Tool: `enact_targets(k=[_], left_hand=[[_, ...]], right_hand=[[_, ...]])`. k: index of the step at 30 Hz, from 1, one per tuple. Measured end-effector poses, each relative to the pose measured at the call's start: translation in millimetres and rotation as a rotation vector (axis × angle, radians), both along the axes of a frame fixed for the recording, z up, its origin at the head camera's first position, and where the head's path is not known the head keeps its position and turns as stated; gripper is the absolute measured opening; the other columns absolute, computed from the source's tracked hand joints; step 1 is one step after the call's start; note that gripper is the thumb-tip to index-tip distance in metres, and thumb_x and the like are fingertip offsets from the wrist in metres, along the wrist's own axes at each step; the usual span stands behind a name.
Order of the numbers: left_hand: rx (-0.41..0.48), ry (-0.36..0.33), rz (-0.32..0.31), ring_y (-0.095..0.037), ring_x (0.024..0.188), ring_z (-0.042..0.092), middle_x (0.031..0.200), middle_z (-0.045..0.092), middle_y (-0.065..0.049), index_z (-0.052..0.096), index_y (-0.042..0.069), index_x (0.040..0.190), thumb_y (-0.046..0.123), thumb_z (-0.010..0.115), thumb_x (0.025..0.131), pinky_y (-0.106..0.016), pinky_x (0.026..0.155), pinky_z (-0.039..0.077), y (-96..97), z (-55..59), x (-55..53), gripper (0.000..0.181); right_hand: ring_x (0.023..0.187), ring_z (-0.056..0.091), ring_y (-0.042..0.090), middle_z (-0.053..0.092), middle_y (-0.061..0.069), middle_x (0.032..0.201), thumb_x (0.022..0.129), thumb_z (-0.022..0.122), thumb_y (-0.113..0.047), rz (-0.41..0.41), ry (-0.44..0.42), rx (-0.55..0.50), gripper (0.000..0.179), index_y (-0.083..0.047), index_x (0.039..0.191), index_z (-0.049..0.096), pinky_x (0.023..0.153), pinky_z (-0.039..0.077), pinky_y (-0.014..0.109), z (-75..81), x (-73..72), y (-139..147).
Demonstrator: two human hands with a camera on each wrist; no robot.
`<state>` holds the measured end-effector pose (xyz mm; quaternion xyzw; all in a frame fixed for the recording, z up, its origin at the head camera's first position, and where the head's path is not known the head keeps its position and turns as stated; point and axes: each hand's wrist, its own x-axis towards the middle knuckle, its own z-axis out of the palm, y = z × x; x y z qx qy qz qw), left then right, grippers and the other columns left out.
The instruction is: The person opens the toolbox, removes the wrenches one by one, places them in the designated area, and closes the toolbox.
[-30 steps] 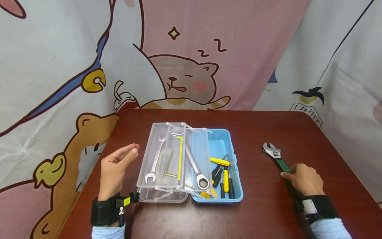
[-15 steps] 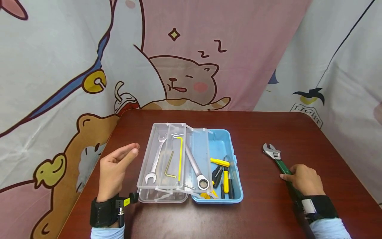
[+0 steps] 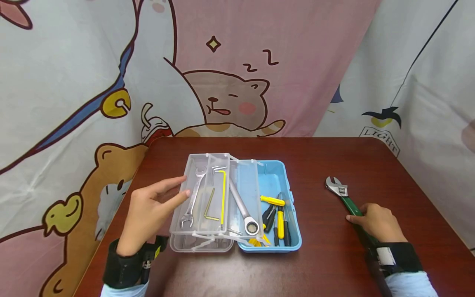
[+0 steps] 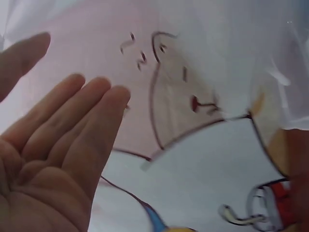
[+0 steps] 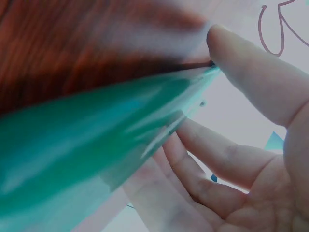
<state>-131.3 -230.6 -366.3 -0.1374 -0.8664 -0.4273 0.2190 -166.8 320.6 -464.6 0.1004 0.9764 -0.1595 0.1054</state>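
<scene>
My left hand [image 3: 150, 212], thumb and fingers apart, reaches over the left edge of a clear plastic tray [image 3: 179, 196]. It holds nothing. In that tray lie a double open-end wrench [image 3: 193, 198], a yellow hex key [image 3: 223, 198] and a brass-coloured hex key [image 3: 208, 206]. A ratchet wrench [image 3: 241, 202] lies beside them, in the tray part over the blue toolbox [image 3: 271, 179]. To the right, my right hand [image 3: 382, 222] grips the green handle of an adjustable wrench [image 3: 350, 205], thumb on one side and fingers on the other. Its handle end is hidden under the hand.
Several yellow and black screwdrivers [image 3: 281, 227] lie in the blue toolbox. A clear plastic lid [image 3: 202, 245] sits beneath the trays at the left. Everything stands on a brown table [image 3: 311, 264], with a printed cloth [image 3: 297, 62] hanging behind it.
My left hand has moved right to the clear tray's edge, and its thumb and fingers have spread wider. The right hand and adjustable wrench are almost where they were.
</scene>
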Motion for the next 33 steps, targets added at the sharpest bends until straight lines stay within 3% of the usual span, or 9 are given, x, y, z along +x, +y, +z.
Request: enact_targets(k=[2, 6, 7, 9, 11, 15, 18, 23, 33], left_hand=[[-0.104, 0.048, -0.063, -0.004, 0.066, 0.060, 0.089, 0.069, 0.008, 0.070, 0.019, 0.114, 0.035, 0.076, 0.080, -0.013, 0.058, 0.045, 7.2, 10.2, 0.3, 0.037], [-0.244, 0.114, -0.229, -0.003, 0.069, 0.058, 0.091, 0.069, 0.009, 0.069, 0.017, 0.116, 0.035, 0.075, 0.081, -0.016, 0.057, 0.044, 23.6, 27.7, -1.3, 0.040], [-0.262, 0.111, -0.277, -0.002, 0.070, 0.059, 0.093, 0.070, 0.008, 0.069, 0.016, 0.117, 0.035, 0.075, 0.081, -0.017, 0.058, 0.045, 28.3, 31.1, -2.0, 0.041], [-0.290, 0.093, -0.375, -0.005, 0.091, 0.064, 0.112, 0.068, 0.004, 0.068, 0.014, 0.118, 0.035, 0.074, 0.083, -0.022, 0.069, 0.051, 38.2, 36.6, -4.3, 0.041], [-0.343, 0.057, -0.448, -0.006, 0.095, 0.064, 0.114, 0.067, 0.003, 0.066, 0.014, 0.120, 0.038, 0.071, 0.084, -0.023, 0.076, 0.051, 49.1, 40.6, -6.6, 0.043], [-0.479, -0.011, -0.559, -0.008, 0.106, 0.061, 0.118, 0.066, 0.001, 0.065, 0.013, 0.122, 0.043, 0.069, 0.086, -0.027, 0.089, 0.048, 71.7, 45.8, -13.3, 0.047], [-0.571, -0.047, -0.629, -0.010, 0.108, 0.060, 0.120, 0.065, -0.001, 0.064, 0.011, 0.123, 0.043, 0.069, 0.085, -0.025, 0.090, 0.046, 87.0, 45.2, -20.2, 0.050], [-0.717, -0.095, -0.693, -0.011, 0.107, 0.061, 0.120, 0.065, -0.001, 0.063, 0.011, 0.125, 0.039, 0.073, 0.082, -0.024, 0.089, 0.047, 101.9, 35.6, -33.9, 0.052], [-0.990, -0.188, -0.680, -0.007, 0.079, 0.063, 0.101, 0.070, 0.001, 0.071, 0.014, 0.111, 0.031, 0.080, 0.076, -0.022, 0.076, 0.051, 110.6, 11.1, -48.8, 0.040]], right_hand=[[0.072, 0.048, 0.029, 0.055, 0.018, 0.083, 0.077, 0.072, -0.054, 0.007, -0.013, -0.004, 0.077, 0.015, 0.109, 0.055, 0.059, 0.039, 0.039, 1.4, 0.8, 0], [0.072, 0.047, 0.028, 0.053, 0.015, 0.082, 0.078, 0.071, -0.053, 0.008, -0.018, 0.000, 0.078, 0.016, 0.112, 0.053, 0.059, 0.039, 0.039, 2.6, 1.6, 0], [0.072, 0.047, 0.028, 0.053, 0.016, 0.082, 0.078, 0.071, -0.053, 0.007, -0.022, -0.001, 0.079, 0.016, 0.112, 0.053, 0.060, 0.039, 0.039, 2.4, 1.9, 0], [0.072, 0.047, 0.028, 0.053, 0.016, 0.082, 0.078, 0.071, -0.053, 0.003, -0.024, 0.000, 0.080, 0.016, 0.113, 0.052, 0.060, 0.039, 0.039, 2.0, 2.3, 0], [0.072, 0.047, 0.028, 0.052, 0.016, 0.082, 0.078, 0.071, -0.053, 0.000, -0.022, 0.000, 0.080, 0.016, 0.113, 0.052, 0.060, 0.039, 0.039, 1.4, 2.9, 0], [0.070, 0.047, 0.027, 0.051, 0.013, 0.079, 0.078, 0.072, -0.052, 0.002, 0.004, 0.006, 0.076, 0.015, 0.110, 0.053, 0.058, 0.038, 0.038, -0.4, 4.6, 1], [0.069, 0.047, 0.026, 0.051, 0.013, 0.078, 0.078, 0.072, -0.052, 0.003, 0.021, 0.017, 0.075, 0.014, 0.108, 0.054, 0.057, 0.037, 0.038, -1.8, 5.5, 0], [0.070, 0.047, 0.027, 0.052, 0.014, 0.080, 0.077, 0.072, -0.053, 0.000, 0.021, 0.012, 0.076, 0.014, 0.109, 0.054, 0.058, 0.038, 0.039, -2.8, 6.3, -4], [0.068, 0.047, 0.026, 0.051, 0.012, 0.077, 0.077, 0.072, -0.052, 0.010, 0.036, 0.012, 0.072, 0.012, 0.105, 0.055, 0.057, 0.037, 0.038, -1.2, 6.9, -4]])
